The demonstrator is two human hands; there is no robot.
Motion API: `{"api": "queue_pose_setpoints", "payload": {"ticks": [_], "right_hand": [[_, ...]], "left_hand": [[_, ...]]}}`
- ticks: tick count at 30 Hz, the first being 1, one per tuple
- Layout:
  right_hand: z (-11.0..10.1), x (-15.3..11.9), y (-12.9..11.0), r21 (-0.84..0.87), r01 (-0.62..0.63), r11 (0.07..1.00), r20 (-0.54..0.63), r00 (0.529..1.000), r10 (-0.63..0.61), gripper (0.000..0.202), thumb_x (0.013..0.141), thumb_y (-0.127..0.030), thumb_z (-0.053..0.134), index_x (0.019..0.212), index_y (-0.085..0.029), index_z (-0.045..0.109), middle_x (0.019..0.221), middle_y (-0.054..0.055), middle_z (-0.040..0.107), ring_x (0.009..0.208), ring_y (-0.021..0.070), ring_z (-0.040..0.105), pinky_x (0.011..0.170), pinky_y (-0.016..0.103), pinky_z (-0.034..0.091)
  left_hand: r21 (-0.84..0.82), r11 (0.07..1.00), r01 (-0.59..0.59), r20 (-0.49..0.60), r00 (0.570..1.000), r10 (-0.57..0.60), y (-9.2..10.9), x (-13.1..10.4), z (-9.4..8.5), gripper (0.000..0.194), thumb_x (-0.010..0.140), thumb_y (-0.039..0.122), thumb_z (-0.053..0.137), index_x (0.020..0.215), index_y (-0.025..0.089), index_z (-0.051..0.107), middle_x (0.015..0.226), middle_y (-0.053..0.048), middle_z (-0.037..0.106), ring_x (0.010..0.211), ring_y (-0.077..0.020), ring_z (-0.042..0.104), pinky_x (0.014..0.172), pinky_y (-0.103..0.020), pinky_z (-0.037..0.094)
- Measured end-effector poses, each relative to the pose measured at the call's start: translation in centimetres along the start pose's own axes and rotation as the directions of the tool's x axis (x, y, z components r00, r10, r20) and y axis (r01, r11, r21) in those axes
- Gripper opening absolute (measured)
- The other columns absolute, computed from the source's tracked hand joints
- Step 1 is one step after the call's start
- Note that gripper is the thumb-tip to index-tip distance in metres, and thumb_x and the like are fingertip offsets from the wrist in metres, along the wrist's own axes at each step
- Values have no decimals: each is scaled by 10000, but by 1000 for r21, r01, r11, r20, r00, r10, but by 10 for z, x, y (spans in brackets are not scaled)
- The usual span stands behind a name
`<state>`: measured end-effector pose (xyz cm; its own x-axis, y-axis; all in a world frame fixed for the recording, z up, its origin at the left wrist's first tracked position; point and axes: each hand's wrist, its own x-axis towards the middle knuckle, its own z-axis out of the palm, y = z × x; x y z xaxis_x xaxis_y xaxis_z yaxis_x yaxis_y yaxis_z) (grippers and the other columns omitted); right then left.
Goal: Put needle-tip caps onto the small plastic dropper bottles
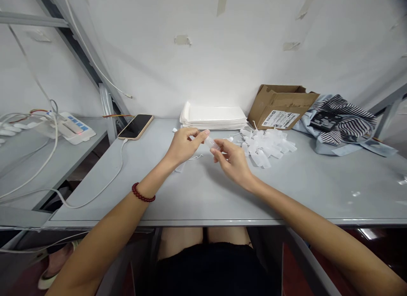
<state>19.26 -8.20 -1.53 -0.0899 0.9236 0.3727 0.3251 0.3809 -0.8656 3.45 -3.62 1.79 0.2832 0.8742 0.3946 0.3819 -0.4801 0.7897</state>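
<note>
Pinching opposite ends, your left hand [184, 146] and right hand [233, 161] hold a small cloudy plastic piece [210, 142] between them; probably light, slippery and bendable, it suits gentle fingertip holds at its ends.

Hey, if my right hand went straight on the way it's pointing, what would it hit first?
Most likely your left hand, just past the small whitish piece that your right hand holds. Depth is hard to judge from this one view, though.
</note>
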Motion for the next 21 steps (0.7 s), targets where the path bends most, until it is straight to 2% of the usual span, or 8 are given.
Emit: {"api": "queue_pose_setpoints", "payload": {"ticks": [4,6,9,13,17,19,21], "right_hand": [[-2,1,-5,67,-55,996,66,997,51,170,866,-321,520,796,-182,588,549,-34,477,525,119,456,543,272,360],[-3,2,-7,135,-105,985,113,989,90,227,868,-327,510,698,-183,549,518,-44,446,498,109,447,536,266,369],[-4,4,-10,265,-207,942,204,967,155,277,851,-371,520,651,-180,513,561,-43,422,481,93,425,507,260,410],[-8,7,-11,411,-351,841,318,920,228,274,845,-417,517,797,-155,577,685,-22,430,479,70,351,450,245,406],[-13,9,-9,466,-438,769,390,882,267,317,854,-430,508,867,-132,613,669,-29,393,464,62,268,419,224,352],[-13,9,-9,469,-447,761,395,878,273,325,852,-435,509,863,-129,618,658,-34,380,459,62,250,416,224,342],[-12,8,-9,461,-431,775,375,887,270,329,855,-444,503,861,-134,612,669,-30,398,462,64,272,428,232,355]], "left_hand": [[3,1000,-26,11,1000,26,0,-1,-1,318,850,373,533,636,183,672,833,-34,650,915,-201,537,799,-289,378],[-1,1000,-29,21,999,29,-1,-1,-2,294,847,366,543,655,197,688,953,-36,649,1015,-219,510,865,-305,367],[-17,999,-28,46,999,29,-2,0,-4,293,837,366,562,631,199,686,1079,-45,631,1106,-243,474,929,-338,347],[-78,996,-33,95,995,41,-4,1,-5,272,843,366,566,705,182,711,1149,-76,612,1133,-246,497,939,-344,368],[-135,991,-20,119,992,36,-3,1,-4,289,856,385,548,776,164,716,1173,-88,611,1086,-225,552,894,-311,418],[-133,991,-4,114,993,19,-2,0,-2,301,859,391,539,755,165,708,1122,-74,644,1029,-215,578,861,-300,428],[-109,994,9,93,996,1,-1,-1,0,322,857,399,532,700,168,693,981,-55,689,933,-205,596,803,-290,427]]}}
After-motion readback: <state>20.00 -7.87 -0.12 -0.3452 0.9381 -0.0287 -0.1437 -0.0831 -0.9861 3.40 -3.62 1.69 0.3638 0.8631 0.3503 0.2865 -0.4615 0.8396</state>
